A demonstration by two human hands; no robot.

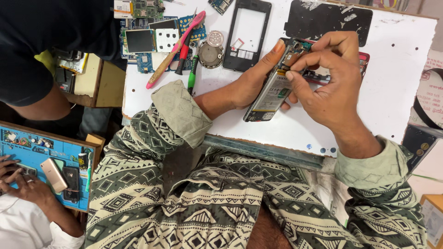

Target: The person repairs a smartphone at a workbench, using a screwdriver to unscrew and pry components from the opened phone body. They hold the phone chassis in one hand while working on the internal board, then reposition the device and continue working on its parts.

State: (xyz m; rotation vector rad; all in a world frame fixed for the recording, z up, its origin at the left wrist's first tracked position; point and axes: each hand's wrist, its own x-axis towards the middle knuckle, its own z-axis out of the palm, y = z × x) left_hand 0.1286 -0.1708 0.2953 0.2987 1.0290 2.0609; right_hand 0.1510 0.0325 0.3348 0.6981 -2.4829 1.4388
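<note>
left hand (251, 85) grips the opened phone (272, 92) tilted up for access, while right hand (330, 83) fingertips pinch a small part at its top

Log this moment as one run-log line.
left hand: holds opened phone | right hand: fingertips pinch at phone's top | surface: white board | nearby: pink toothbrush, black frame

Bare white board (397, 69) right of the hands; tools (184, 46) crowd the left.

White worktable (392, 92); blue repair mat (27, 152) beside it.
</note>
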